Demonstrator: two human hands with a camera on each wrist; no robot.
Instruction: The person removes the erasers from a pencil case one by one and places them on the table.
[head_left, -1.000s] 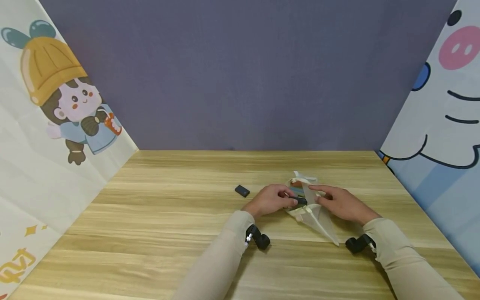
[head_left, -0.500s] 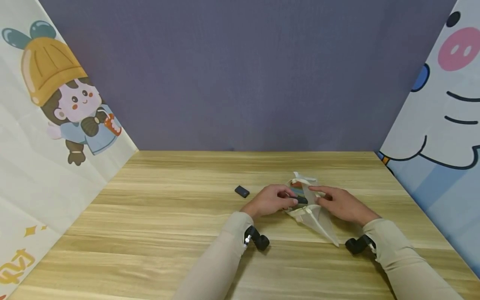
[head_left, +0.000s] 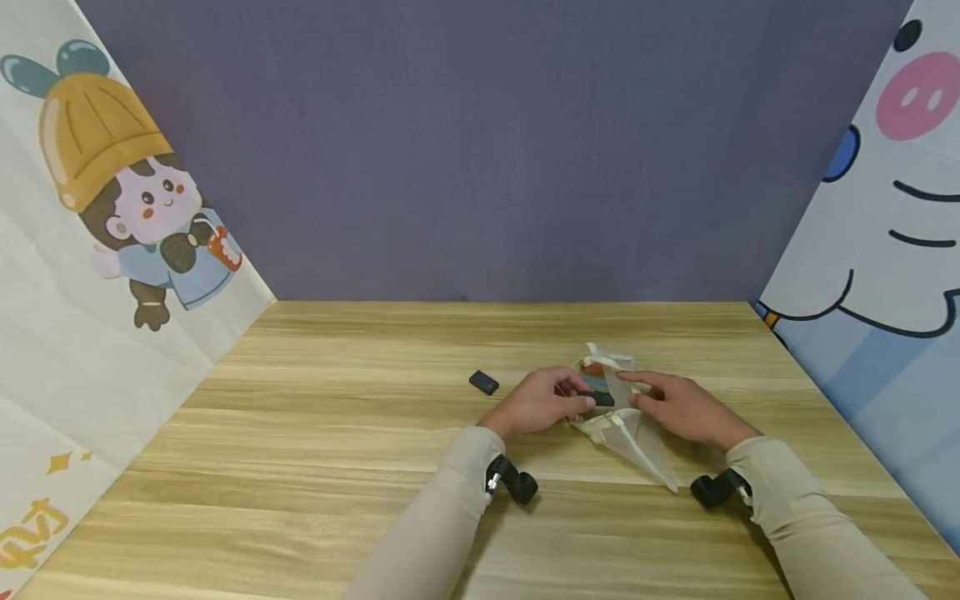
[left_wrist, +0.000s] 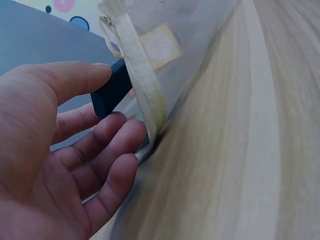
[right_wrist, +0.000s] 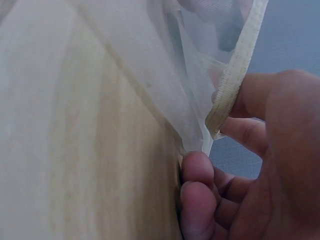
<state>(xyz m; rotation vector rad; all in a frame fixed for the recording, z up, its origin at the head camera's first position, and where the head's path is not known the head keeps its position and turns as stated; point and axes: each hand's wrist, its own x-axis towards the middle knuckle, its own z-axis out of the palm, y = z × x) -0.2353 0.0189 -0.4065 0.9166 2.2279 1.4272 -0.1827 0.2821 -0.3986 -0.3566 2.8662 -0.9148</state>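
Note:
My left hand (head_left: 540, 402) pinches a small flat black rectangular block (head_left: 597, 399) between thumb and fingers. Its far end is at the unzipped mouth of a whitish mesh zipper pouch (head_left: 630, 442). In the left wrist view that end of the black block (left_wrist: 111, 92) passes behind the zipper tape (left_wrist: 145, 82). My right hand (head_left: 686, 407) grips the pouch's opposite edge; in the right wrist view the thumb and fingers lie about the zipper edge (right_wrist: 235, 75). Something with blue and reddish colours shows inside the pouch, its kind unclear.
A second small dark rectangular block (head_left: 483, 382) lies on the wooden table (head_left: 337, 450), left of my left hand. A grey-blue panel (head_left: 487, 150) stands at the table's back. Printed cloths hang on the left and right sides.
My left wrist has shifted very slightly left, and the black block has tilted a little. My right hand and the pouch have stayed in place.

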